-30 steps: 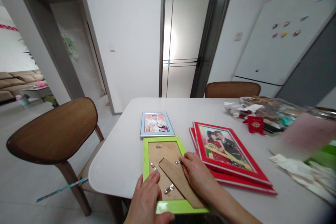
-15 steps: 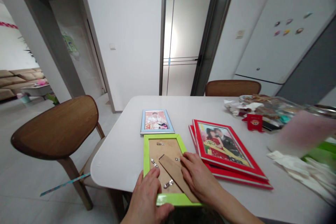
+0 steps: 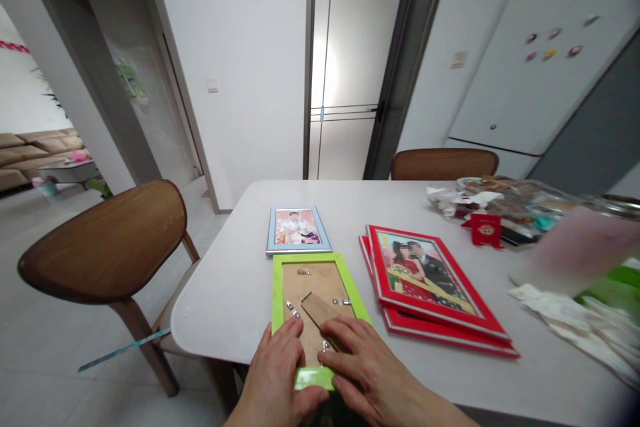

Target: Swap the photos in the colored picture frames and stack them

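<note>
A green picture frame point(image 3: 278, 287) lies face down at the table's near edge, its brown backing board point(image 3: 320, 273) showing. My left hand point(image 3: 277, 363) grips the lower left corner, fingers on the backing and thumb along the bottom rim. Across the lower right lies my right hand point(image 3: 367, 363), its fingers bent over the stand leg point(image 3: 316, 310) and by the bottom metal clip point(image 3: 325, 345), its thumb at the bottom rim. That clip is partly hidden by the fingers. Other metal clips show at the left point(image 3: 293, 309), the right point(image 3: 341, 302) and the top point(image 3: 304, 272).
Beyond the green frame lies a light blue photo frame point(image 3: 273, 230). Red photo frames point(image 3: 440, 330) are stacked to the right. Farther right are a red box point(image 3: 486, 230), white cloth point(image 3: 575, 323) and clutter. A wooden chair point(image 3: 107, 240) stands left of the white table point(image 3: 220, 280).
My right hand has moved from the frame's right side down and left to the bottom clip, uncovering the right clip. My left hand stays at the lower left corner.
</note>
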### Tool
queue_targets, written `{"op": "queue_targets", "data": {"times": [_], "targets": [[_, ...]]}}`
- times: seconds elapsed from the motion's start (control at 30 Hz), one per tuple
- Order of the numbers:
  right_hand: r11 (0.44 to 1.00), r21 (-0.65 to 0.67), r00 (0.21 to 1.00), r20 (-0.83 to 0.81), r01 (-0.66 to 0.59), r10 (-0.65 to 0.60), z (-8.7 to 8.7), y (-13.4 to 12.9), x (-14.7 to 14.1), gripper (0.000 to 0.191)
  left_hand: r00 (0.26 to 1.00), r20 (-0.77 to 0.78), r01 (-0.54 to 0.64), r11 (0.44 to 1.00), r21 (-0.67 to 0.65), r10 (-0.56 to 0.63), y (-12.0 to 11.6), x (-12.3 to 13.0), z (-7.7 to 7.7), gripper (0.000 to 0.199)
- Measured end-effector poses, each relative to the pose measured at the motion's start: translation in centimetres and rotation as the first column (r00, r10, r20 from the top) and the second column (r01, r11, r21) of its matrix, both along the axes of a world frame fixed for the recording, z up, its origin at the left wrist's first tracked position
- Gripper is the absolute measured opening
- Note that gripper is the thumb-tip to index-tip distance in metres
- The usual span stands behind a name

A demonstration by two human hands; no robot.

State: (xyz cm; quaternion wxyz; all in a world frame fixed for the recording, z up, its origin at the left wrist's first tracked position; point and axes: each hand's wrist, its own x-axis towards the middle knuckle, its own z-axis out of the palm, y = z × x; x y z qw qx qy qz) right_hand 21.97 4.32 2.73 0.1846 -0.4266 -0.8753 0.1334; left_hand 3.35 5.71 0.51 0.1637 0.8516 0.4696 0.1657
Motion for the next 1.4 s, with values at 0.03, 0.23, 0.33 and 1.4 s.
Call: {"op": "queue_targets", "data": {"times": [0.03,0.23,0.33,1.4], "targets": [[1.0,-0.004,1.0,0.003,-0.004,0.004,0.1,-0.1,0.1,0.025,1.0,0.006,0.002,1.0,0.004,-0.002,0.0,0.0,0.0,0.028],[0.998,0.013,0.996,-0.063,0.063,-0.063,0.4,1.6,-1.5,0.032,1.0,0.024,0.003,1.0,-0.001,-0.003,0.1,0.0,-0.3,0.029],[0.993,0.019,0.992,-0.045,0.117,-0.116,-0.1,3.6,-3.2,0.029,0.999,0.052,0.017,1.0,0.002,-0.017,0.1,-0.2,-0.4,0.026],[0.811,-0.046,0.806,-0.092,0.583,-0.585,-3.4,14.9,-4.0,0.016,0.998,0.061,0.02,0.999,0.041,-0.022,0.1,-0.7,-1.3,0.032]]}}
